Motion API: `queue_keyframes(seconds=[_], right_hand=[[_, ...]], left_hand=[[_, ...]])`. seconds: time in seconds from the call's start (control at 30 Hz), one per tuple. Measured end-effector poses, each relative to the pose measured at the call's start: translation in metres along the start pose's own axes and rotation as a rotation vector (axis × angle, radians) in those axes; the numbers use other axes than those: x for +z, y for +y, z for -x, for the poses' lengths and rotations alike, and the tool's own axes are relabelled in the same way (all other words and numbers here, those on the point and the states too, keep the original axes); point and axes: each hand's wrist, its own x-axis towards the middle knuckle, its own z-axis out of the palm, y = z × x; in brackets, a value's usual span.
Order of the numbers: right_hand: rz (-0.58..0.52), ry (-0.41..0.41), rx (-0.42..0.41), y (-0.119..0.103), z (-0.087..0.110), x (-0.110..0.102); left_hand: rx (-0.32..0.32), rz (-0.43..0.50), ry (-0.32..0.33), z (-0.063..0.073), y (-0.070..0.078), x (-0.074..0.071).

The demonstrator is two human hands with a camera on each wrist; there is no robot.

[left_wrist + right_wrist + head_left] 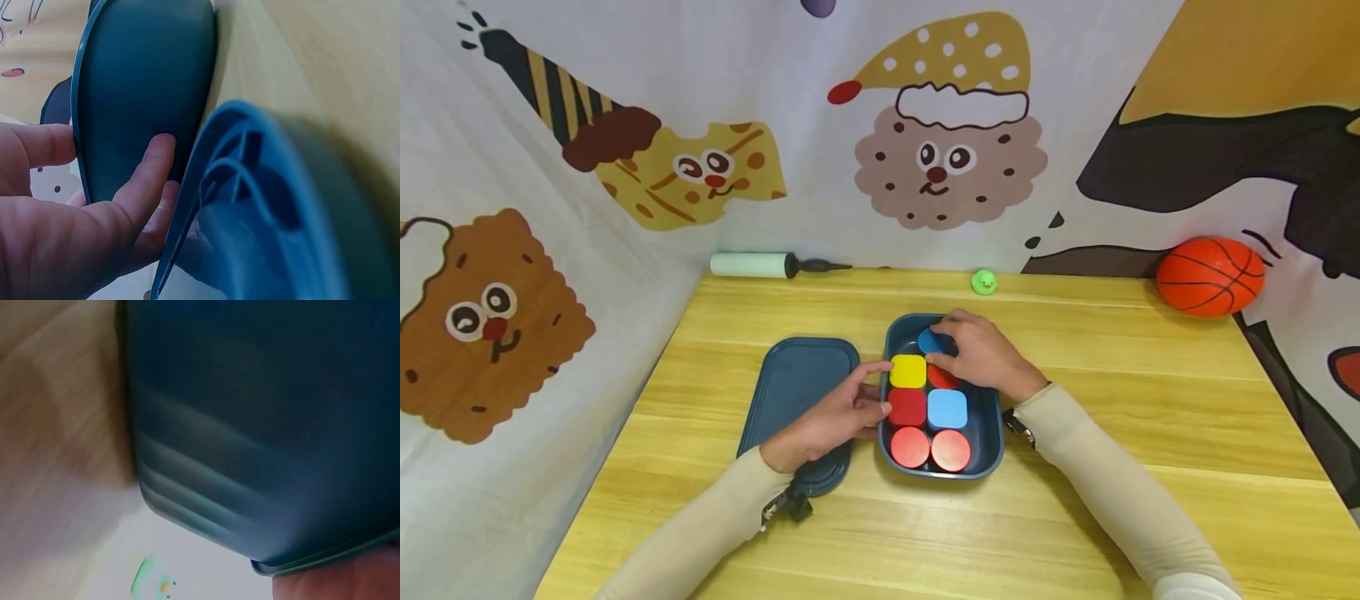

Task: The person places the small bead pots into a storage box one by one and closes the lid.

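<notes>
A dark blue rectangular box (988, 437) holds several coloured blocks. At its far end my right hand (985, 350) reaches in, thumb and fingers around a blue block (928, 341) that they partly cover. A red block (943, 377) shows from under that hand. My left hand (842, 408) holds the box's left wall, thumb at the rim beside a dark red block (907, 407) and index fingertip by a yellow block (908, 372). Its other fingers lie against the outer wall (137, 81). In the right wrist view the box wall (250, 425) hides most of the right hand.
Left of the box lies a dark blue lid (797, 375), partly under the left forearm. Along the back edge of the wooden table (1075, 517) are a pale green hand pump (751, 265), a small green duck (983, 282) and an orange basketball (1210, 277). A printed cloth hangs behind.
</notes>
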Motion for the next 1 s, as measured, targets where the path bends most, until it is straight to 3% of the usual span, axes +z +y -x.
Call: queue_keyframes(seconds=[0.2, 0.57, 1.0], right_hand=[[-0.003, -0.004, -0.007, 0.002, 0.001, -0.002], [-0.116, 0.053, -0.077, 0.006, 0.012, -0.018], [-0.287, 0.036, -0.117, -0.02, 0.034, -0.053]], left_hand=[[0.004, -0.005, -0.003, -0.001, 0.0, 0.0], [0.01, 0.005, -0.005, -0.002, 0.001, -0.001], [0.02, 0.014, -0.005, -0.013, 0.002, 0.006]])
